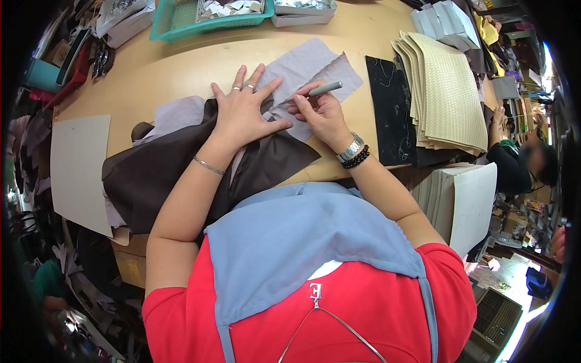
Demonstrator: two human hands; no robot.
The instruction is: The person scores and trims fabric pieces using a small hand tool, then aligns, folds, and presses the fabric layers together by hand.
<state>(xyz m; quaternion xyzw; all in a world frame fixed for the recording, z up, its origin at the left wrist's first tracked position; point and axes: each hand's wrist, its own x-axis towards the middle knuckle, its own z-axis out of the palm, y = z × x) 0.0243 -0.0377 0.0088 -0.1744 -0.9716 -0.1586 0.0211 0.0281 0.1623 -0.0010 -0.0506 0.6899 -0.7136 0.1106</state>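
Note:
My left hand lies spread, fingers apart, on dark brown fabric and the edge of a pale lilac-grey sheet. My right hand is closed round a grey-green pen, which tilts up to the right over the lilac-grey sheet. The pen's lower end is hidden by my fingers. The dark fabric bunches under my left hand and hangs over the table's near edge. Another lilac-grey piece shows to the left of my left hand.
A teal basket stands at the back. On the right lie a black piece and stacked cream textured sheets. A white board is on the left. A person is at the far right.

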